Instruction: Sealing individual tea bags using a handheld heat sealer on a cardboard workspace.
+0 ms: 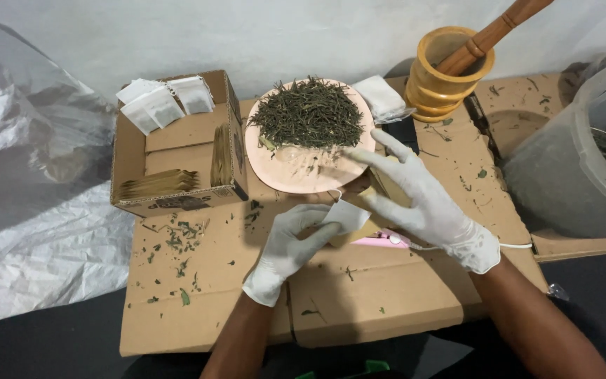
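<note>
1. The gloved left hand (290, 242) pinched a small white sachet (346, 214) at the frame centre.
2. The gloved right hand (423, 198) spread open beside the pink plate (282, 168) of dried leaves (308, 114).

Small white paper sachet (345, 214), flat, pinched above cardboard, near pink plate (296, 172).

Open brown cardboard box (177, 151) left of plate, white sachets (165, 102) inside.
</note>
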